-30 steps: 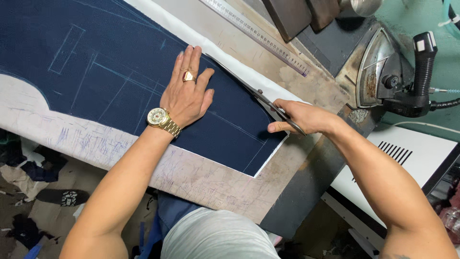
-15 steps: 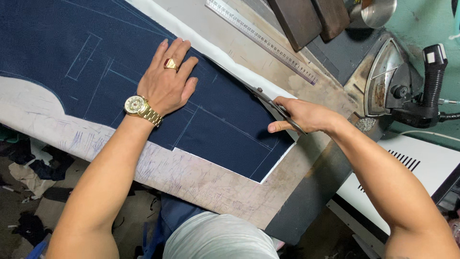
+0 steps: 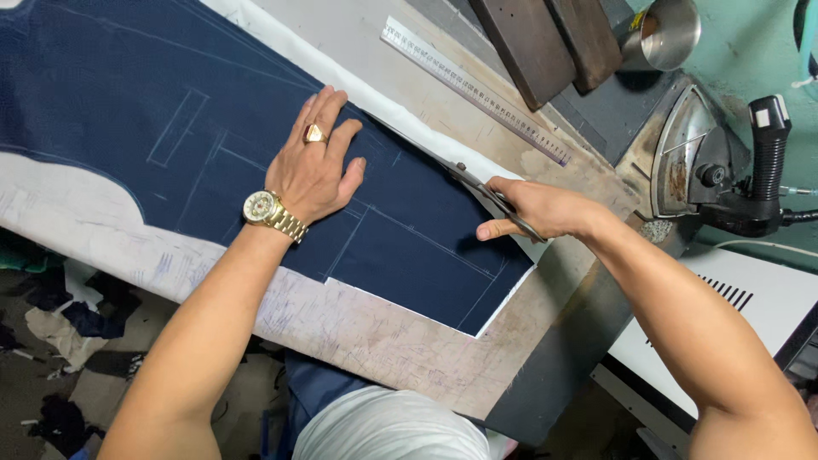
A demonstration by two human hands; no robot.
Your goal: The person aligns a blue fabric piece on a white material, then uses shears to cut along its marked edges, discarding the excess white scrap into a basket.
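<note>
The left hand lies flat, palm down, fingers together and pointing toward one o'clock, thumb spread toward three o'clock. Its forearm runs back toward seven o'clock, wrist straight. The right hand is closed in a grip, knuckles up, index finger stretched toward nine o'clock. Its forearm leads away toward five o'clock, bare.

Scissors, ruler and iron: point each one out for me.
scissors [image 3: 470, 181], head view, on the blades near the pivot.
ruler [image 3: 474, 89], head view, mid-length of the strip.
iron [image 3: 682, 149], head view, on the soleplate.
</note>
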